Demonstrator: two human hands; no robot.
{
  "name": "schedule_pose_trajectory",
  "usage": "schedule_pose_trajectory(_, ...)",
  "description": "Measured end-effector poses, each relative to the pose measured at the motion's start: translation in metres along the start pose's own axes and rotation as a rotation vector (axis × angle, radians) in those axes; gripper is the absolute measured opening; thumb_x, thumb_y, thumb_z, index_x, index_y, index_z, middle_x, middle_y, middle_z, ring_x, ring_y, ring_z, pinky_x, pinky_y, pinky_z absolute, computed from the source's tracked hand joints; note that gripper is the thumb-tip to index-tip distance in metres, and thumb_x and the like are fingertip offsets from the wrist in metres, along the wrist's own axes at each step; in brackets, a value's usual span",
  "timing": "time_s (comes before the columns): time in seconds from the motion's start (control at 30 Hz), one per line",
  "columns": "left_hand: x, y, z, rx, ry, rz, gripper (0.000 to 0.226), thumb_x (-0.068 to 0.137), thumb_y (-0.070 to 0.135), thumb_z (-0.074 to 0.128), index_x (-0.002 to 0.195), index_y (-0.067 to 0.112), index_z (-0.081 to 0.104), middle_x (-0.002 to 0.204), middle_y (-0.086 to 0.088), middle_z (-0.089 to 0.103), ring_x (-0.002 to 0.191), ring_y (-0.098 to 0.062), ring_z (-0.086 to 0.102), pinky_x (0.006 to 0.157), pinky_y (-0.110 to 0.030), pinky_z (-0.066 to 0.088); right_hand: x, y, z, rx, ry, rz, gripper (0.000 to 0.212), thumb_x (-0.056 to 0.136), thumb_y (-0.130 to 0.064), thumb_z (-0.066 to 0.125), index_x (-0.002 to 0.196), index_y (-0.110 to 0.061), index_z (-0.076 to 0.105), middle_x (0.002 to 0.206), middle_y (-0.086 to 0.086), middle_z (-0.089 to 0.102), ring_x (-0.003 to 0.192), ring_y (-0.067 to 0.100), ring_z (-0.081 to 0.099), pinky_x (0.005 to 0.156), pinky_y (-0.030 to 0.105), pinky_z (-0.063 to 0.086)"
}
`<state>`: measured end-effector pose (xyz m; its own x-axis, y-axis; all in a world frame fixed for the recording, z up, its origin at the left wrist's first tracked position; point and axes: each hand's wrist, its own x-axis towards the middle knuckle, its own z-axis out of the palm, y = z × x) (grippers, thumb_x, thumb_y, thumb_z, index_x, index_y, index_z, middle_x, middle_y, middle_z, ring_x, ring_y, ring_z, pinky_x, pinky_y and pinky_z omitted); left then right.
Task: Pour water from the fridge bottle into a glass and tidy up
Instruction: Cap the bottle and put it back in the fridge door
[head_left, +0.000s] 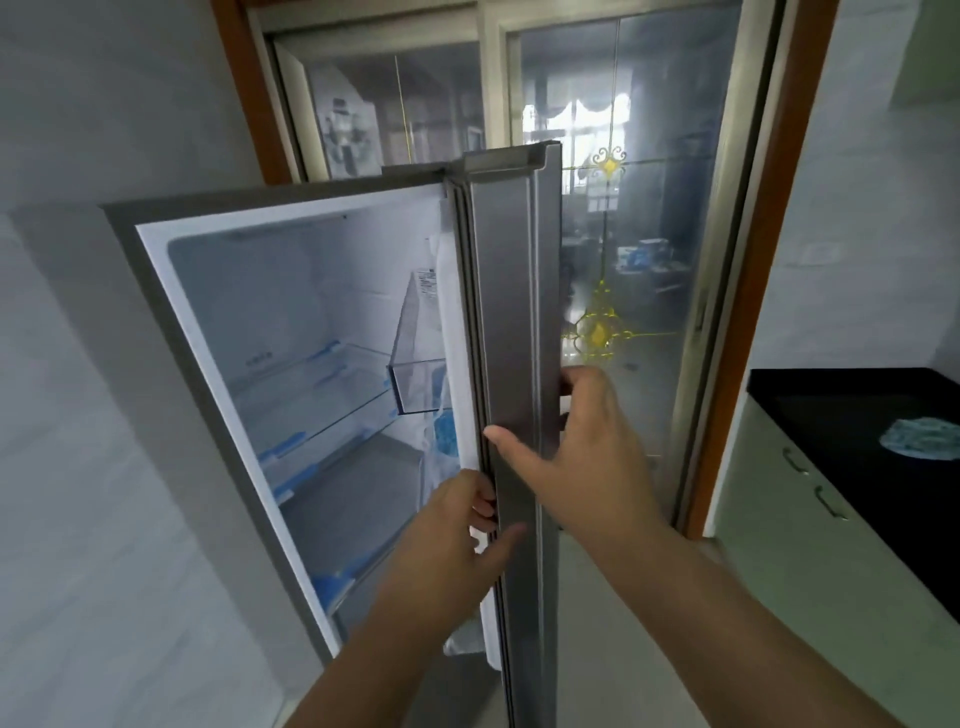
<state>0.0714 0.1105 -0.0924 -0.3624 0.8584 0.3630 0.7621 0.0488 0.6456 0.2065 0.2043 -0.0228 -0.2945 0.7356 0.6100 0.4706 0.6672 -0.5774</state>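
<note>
Fridge (218, 332) open at left, glass shelves (322, 400) bare, clear door bin (415, 374) just inside the door. Left hand (457, 525) clamped on the inner edge of the fridge door (511, 322), fingers curled round the seal. Right hand (582, 436) gripping the door's outer edge higher up, thumb across the front. Bottle and glass nowhere clearly seen. Farther right, black counter (831, 415) carrying a blue-green cloth (922, 439).

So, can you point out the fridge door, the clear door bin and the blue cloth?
fridge door (511, 312), head view, steel outer face.
clear door bin (415, 384), head view, front wall.
blue cloth (922, 439), head view, its middle.
</note>
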Motion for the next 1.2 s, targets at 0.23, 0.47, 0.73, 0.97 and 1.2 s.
schedule_pose_trajectory(0.23, -0.011, -0.026, -0.021, 0.017, 0.169, -0.107, 0.052, 0.076, 0.060, 0.081, 0.106, 0.042, 0.043, 0.103, 0.020, 0.055, 0.092, 0.006, 0.057, 0.074, -0.020, 0.054, -0.003, -0.026, 0.029, 0.104, -0.085, -0.106, 0.057, 0.086, -0.052, 0.075, 0.129, -0.029, 0.045, 0.127, -0.008, 0.051, 0.101, 0.013, 0.065, 0.082, 0.034, 0.057)
schedule_pose_trajectory(0.47, -0.020, -0.060, -0.059, 0.109, 0.249, -0.205, 0.063, 0.080, 0.060, 0.079, 0.119, 0.045, 0.032, 0.107, 0.020, 0.048, 0.090, 0.005, 0.058, 0.067, -0.006, 0.041, -0.004, -0.067, 0.075, 0.151, -0.182, -0.175, 0.059, 0.088, -0.044, 0.076, 0.136, -0.025, 0.047, 0.131, -0.004, 0.051, 0.106, 0.013, 0.065, 0.083, 0.021, 0.050)
schedule_pose_trajectory(0.73, -0.014, -0.090, -0.091, 0.109, 0.271, -0.301, 0.041, 0.088, 0.050, 0.077, 0.116, 0.036, 0.050, 0.115, 0.015, 0.057, 0.094, 0.000, 0.062, 0.086, -0.019, 0.056, 0.006, -0.102, 0.119, 0.297, -0.313, -0.190, 0.062, 0.091, -0.033, 0.077, 0.144, -0.031, 0.045, 0.143, -0.010, 0.047, 0.111, 0.005, 0.063, 0.090, 0.026, 0.061)
schedule_pose_trajectory(0.97, 0.006, -0.131, -0.131, 0.207, 0.313, -0.410, 0.023, 0.097, 0.046, 0.067, 0.103, 0.028, 0.055, 0.098, 0.007, 0.063, 0.082, -0.007, 0.061, 0.076, -0.025, 0.053, 0.017, -0.112, 0.152, 0.232, -0.538, -0.344, 0.061, 0.102, -0.024, 0.060, 0.157, -0.036, 0.036, 0.162, -0.019, 0.032, 0.138, 0.004, 0.049, 0.109, 0.034, 0.051)
schedule_pose_trajectory(1.2, 0.020, -0.166, -0.162, 0.236, 0.319, -0.403, 0.026, 0.101, 0.039, 0.063, 0.118, 0.020, 0.057, 0.105, 0.005, 0.059, 0.087, -0.013, 0.058, 0.078, -0.023, 0.045, 0.021, -0.133, 0.191, -0.021, -0.611, -0.430, 0.061, 0.106, -0.027, 0.050, 0.161, -0.038, 0.027, 0.168, -0.029, 0.003, 0.143, 0.005, 0.045, 0.114, 0.022, 0.039)
